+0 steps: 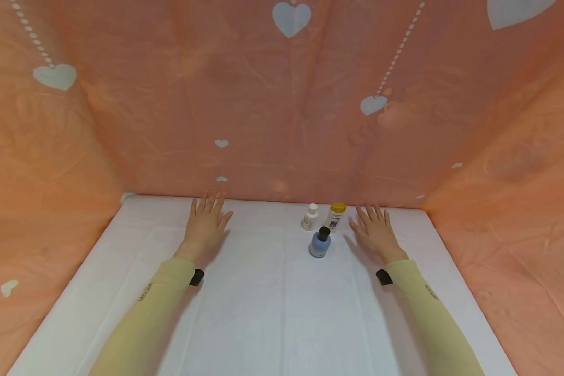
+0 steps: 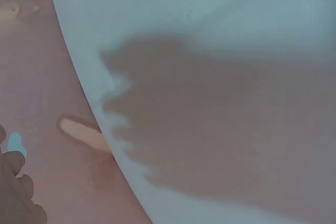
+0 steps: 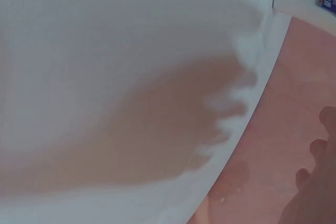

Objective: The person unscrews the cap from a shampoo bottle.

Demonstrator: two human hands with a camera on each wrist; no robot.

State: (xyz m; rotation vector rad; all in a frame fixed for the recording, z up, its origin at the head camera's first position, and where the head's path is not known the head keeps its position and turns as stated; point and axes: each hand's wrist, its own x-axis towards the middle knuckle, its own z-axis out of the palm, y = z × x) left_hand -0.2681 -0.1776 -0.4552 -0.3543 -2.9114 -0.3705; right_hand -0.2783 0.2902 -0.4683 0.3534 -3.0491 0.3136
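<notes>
In the head view my left hand (image 1: 204, 225) is held with its fingers spread near the far edge of the white table, nothing in it. My right hand (image 1: 376, 233) is spread the same way to the right of three bottles, touching none of them. Nearest to it is a white bottle with a yellow cap (image 1: 336, 215). Left of that stands a small white bottle (image 1: 310, 218), and in front is a blue bottle with a black cap (image 1: 320, 245). Fingertips of both hands show at the wrist views' edges, apart from their shadows on the cloth.
White cloth covers the table (image 1: 263, 308). An orange curtain (image 1: 244, 104) with pale hearts rises behind the table and along both sides. Black straps (image 1: 196, 277) show at the wrists beside the yellow sleeves (image 1: 143, 318).
</notes>
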